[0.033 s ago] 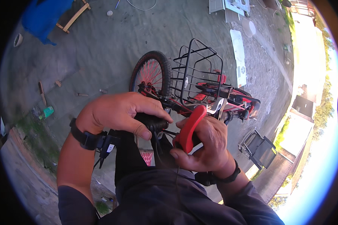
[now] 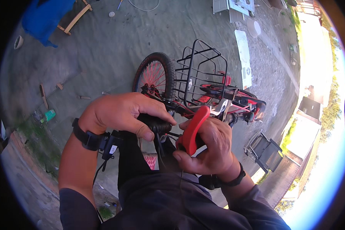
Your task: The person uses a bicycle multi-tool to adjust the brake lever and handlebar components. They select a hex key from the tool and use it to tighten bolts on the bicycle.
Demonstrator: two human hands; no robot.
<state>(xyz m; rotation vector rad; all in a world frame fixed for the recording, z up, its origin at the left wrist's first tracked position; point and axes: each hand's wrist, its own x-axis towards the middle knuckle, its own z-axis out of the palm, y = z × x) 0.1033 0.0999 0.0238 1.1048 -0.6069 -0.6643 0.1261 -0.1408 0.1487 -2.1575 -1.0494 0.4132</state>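
Beside the left hand [image 2: 120, 115], a red-handled tool [image 2: 191, 130] fills the right hand [image 2: 207, 149].

Counted in view: two hands, left hand [image 2: 120, 115] and right hand [image 2: 209, 147]; one red-handled tool [image 2: 191, 132]; one bicycle [image 2: 203, 96]; one wire basket [image 2: 203, 73]; one spoked wheel [image 2: 155, 76]; two wrist straps.

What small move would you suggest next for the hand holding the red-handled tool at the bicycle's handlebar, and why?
Probably ease the red-handled tool a little further in toward the black grip. The right hand already has its handles closed in the fist, its working end is hidden behind the fingers, and the left hand steadies the grip on the bicycle.
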